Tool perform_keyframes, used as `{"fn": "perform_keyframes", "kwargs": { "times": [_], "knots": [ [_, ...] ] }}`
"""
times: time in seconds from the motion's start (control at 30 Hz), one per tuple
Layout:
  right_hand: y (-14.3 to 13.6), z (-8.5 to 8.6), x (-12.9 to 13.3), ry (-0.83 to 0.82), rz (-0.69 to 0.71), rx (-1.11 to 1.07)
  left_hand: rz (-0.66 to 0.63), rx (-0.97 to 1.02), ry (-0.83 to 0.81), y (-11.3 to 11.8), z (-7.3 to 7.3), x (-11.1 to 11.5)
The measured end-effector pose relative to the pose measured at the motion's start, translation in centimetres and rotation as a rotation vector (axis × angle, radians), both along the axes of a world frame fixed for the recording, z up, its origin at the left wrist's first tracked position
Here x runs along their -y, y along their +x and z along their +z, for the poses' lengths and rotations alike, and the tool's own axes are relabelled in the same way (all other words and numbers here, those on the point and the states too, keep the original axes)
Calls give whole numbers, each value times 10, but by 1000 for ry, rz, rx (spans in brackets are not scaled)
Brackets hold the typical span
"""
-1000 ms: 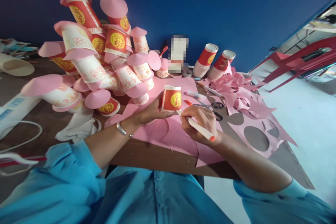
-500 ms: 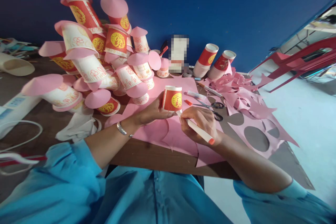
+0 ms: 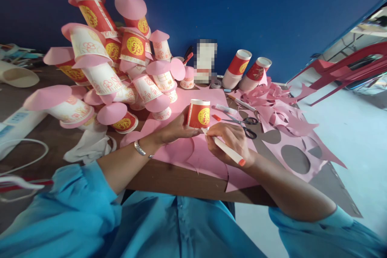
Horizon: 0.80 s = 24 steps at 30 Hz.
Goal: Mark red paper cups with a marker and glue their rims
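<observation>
A red paper cup (image 3: pixel 194 115) with a yellow round emblem and a white rim is held upright by my left hand (image 3: pixel 177 127), whose fingers wrap its left side and base. My right hand (image 3: pixel 227 142) grips a white marker (image 3: pixel 228 151) with an orange end, its tip at the cup's lower edge. Whether the tip touches the cup is too small to tell. Pink paper (image 3: pixel 178 151) lies beneath both hands. An orange marker cap (image 3: pixel 216 117) and black-handled scissors (image 3: pixel 238 121) rest just beyond my right hand.
Many cups with pink cone tops (image 3: pixel 130 6) are stacked at the left. Two stacks of cups (image 3: pixel 240 66) stand by the blue wall. Pink paper scraps (image 3: pixel 281 111) cover the table's right side, near a red chair (image 3: pixel 341 68). White cloth (image 3: pixel 89 145) lies at left.
My right hand and the marker have shifted very slightly left along the cup's lower edge. My left hand and the cup stay almost in place.
</observation>
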State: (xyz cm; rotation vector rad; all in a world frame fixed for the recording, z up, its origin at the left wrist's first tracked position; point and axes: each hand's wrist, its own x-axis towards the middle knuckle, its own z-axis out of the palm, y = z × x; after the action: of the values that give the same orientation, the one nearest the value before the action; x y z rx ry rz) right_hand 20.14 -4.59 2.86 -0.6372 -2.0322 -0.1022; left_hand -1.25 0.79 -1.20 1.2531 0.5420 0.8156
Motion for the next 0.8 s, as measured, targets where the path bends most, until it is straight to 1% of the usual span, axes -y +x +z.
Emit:
{"fn": "perform_keyframes", "kwargs": {
  "times": [0.27, 0.53, 0.8],
  "knots": [
    [1, 0, -2, 0, -8, -16, -20, 24, 8, 2, 2, 0],
    [1, -1, -1, 10, -45, -22, -9, -52, -3, 1, 4, 0],
    [1, 2, 0, 36, -62, 2, -12, -15, 3, 2, 3, 1]
  ]
}}
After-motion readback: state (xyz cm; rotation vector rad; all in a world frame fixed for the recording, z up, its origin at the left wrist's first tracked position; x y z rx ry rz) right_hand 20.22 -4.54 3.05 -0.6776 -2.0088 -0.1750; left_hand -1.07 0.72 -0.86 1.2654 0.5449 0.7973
